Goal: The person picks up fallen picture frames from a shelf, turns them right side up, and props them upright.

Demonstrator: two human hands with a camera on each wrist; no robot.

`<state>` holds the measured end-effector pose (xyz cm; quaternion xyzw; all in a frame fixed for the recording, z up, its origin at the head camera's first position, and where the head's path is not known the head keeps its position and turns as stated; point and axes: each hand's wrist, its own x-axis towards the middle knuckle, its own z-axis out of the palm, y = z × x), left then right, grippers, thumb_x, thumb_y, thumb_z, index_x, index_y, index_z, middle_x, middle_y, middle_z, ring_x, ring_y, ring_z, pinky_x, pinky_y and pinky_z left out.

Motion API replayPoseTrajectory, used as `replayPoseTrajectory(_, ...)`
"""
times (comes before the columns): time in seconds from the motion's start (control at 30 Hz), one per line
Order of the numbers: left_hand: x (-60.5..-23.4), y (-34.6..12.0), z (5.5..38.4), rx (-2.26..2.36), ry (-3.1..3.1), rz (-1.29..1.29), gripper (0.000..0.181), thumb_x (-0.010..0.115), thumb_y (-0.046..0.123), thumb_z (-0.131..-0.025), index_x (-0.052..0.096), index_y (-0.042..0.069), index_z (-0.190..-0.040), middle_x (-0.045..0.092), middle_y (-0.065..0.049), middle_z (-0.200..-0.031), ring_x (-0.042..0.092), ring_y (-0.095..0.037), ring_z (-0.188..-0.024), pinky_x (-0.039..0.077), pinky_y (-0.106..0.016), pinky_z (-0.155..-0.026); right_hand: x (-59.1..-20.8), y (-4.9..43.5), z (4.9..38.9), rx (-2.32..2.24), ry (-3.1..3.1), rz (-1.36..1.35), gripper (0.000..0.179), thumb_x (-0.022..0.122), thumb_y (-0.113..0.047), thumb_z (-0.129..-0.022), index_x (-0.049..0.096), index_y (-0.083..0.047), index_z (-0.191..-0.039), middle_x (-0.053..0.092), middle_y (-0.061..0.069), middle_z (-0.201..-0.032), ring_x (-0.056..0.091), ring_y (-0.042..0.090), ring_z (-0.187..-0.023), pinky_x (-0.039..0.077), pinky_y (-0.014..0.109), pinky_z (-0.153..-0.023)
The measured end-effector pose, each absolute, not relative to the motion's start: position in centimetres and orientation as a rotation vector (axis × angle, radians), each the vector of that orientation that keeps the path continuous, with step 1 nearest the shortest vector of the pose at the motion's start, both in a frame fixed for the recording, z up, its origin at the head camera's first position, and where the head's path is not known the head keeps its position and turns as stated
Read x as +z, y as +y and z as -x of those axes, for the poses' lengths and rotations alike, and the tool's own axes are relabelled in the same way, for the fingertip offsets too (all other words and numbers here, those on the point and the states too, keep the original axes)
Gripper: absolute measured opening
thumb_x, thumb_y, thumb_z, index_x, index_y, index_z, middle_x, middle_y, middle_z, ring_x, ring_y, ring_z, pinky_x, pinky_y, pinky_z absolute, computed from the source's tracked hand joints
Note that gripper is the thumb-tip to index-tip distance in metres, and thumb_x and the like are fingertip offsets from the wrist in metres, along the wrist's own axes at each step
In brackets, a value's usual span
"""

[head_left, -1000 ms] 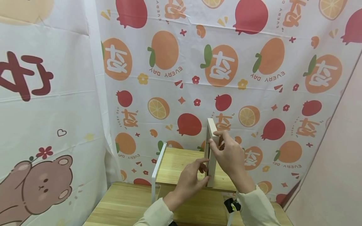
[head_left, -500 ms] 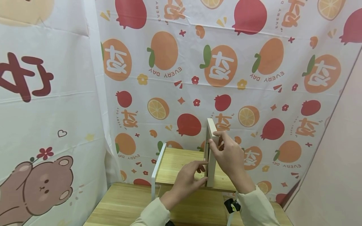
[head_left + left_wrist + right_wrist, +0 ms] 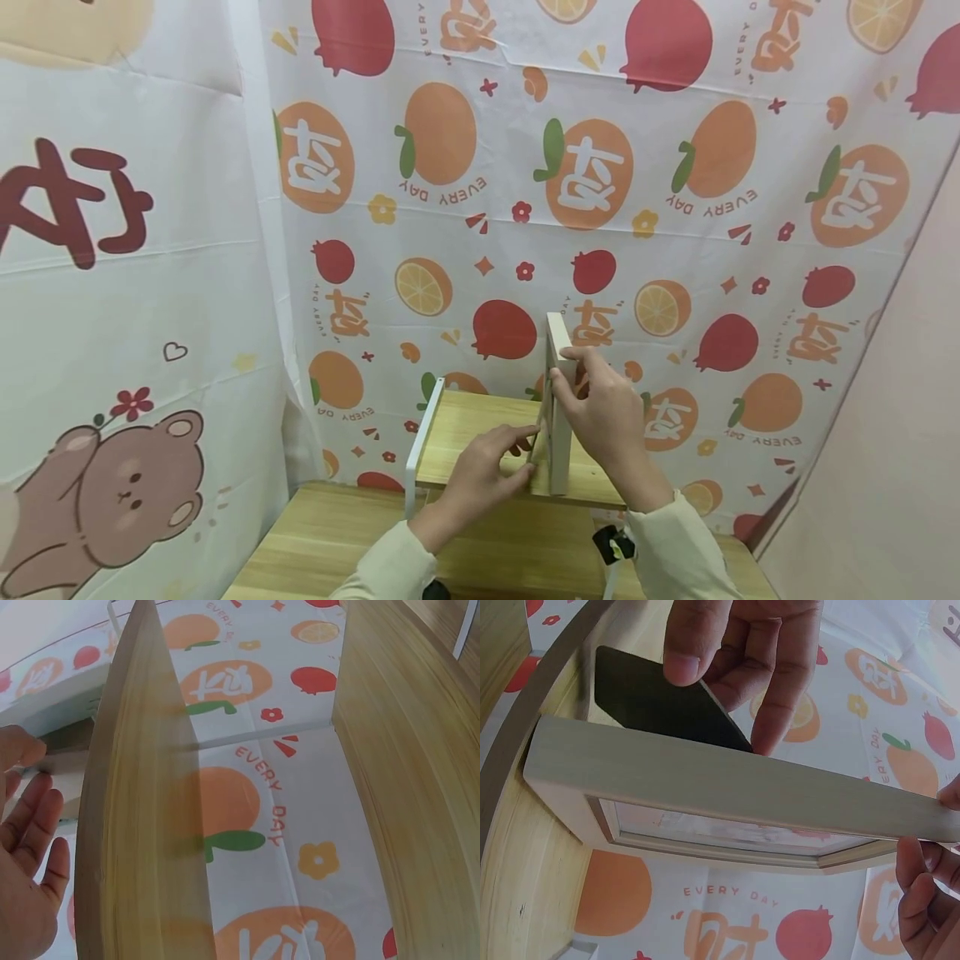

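Observation:
A pale wooden picture frame [image 3: 559,454] stands upright, edge-on to me, on the raised wooden shelf [image 3: 480,421]. My right hand [image 3: 609,408] grips its upper edge between thumb and fingers. From the left, my left hand [image 3: 483,468] pinches the dark stand flap [image 3: 656,697] on the frame's back, thumb on one face and fingers at the far side. The flap tilts away from the frame. In the right wrist view the glazed front of the picture frame [image 3: 705,780] shows from below. Board edges partly hide the left hand's work in the left wrist view.
White metal side rails [image 3: 424,433] edge the shelf. A black object with a yellow patch [image 3: 613,545] hangs at the right rail, under my right forearm. A wooden tabletop [image 3: 300,533] spreads below. Fruit-patterned cloth [image 3: 480,208] hangs close behind, bear-printed cloth [image 3: 210,292] at left.
My left hand has moved left, away from the picture frame, swinging the stand flap outward. The right hand keeps its grip, and the frame has shifted very slightly.

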<state>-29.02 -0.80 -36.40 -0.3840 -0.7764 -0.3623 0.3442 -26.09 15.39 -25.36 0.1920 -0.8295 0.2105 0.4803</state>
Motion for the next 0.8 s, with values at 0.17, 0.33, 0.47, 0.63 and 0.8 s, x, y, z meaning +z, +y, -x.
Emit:
replayPoseTrajectory(0.17,-36.6,-1.6,29.0,-0.971,-2.028,0.958,0.049,0.076,0.001,-0.075,0.063,0.01,-0.122,0.066,-0.001,-0.094,0.063,-0.014,-0.083,0.053,-0.027,-0.069,-25.4,15.0,26.1,0.499,-2.035,-0.477,0.026,0.071,-0.018,-0.086,0.064,-0.008,-0.109,0.056,0.001,-0.066,0.048,0.009,-0.052,0.033,0.02,-0.043)
replayPoseTrajectory(0.33,-36.8,-2.2,29.2,-0.98,-2.05,0.916,0.051,0.074,-0.001,-0.076,0.062,0.014,-0.124,0.064,0.0,-0.095,0.062,-0.013,-0.082,0.051,-0.022,-0.068,-25.5,14.7,26.1,0.488,-2.048,-0.502,0.029,0.071,-0.019,-0.087,0.063,-0.009,-0.113,0.056,-0.001,-0.067,0.047,0.007,-0.05,0.032,0.019,-0.042)
replayPoseTrajectory(0.47,-36.8,-2.6,29.1,-1.0,-2.06,0.886,0.05,0.072,-0.003,-0.077,0.063,0.015,-0.123,0.063,0.0,-0.095,0.061,-0.013,-0.081,0.05,-0.022,-0.067,-25.8,14.6,26.3,0.447,-2.052,-0.545,0.031,0.07,-0.022,-0.089,0.062,-0.01,-0.116,0.056,-0.002,-0.068,0.047,0.006,-0.051,0.032,0.017,-0.042)
replayPoseTrajectory(0.63,-36.8,-3.0,29.0,-1.0,-2.061,0.863,0.047,0.071,-0.004,-0.077,0.064,0.012,-0.12,0.063,0.0,-0.094,0.06,-0.013,-0.081,0.05,-0.023,-0.067,-26.3,14.5,26.6,0.42,-2.049,-0.585,0.033,0.07,-0.023,-0.089,0.059,-0.013,-0.119,0.055,-0.004,-0.069,0.043,0.005,-0.05,0.032,0.016,-0.043)
replayPoseTrajectory(0.8,-37.0,-3.3,29.1,-0.997,-2.072,0.834,0.045,0.071,-0.004,-0.077,0.064,0.013,-0.118,0.063,0.001,-0.094,0.06,-0.012,-0.081,0.05,-0.024,-0.068,-26.4,14.4,26.7,0.379,-2.09,-0.649,0.038,0.07,-0.023,-0.089,0.055,-0.016,-0.123,0.053,-0.005,-0.068,0.037,0.002,-0.048,0.03,0.016,-0.043)
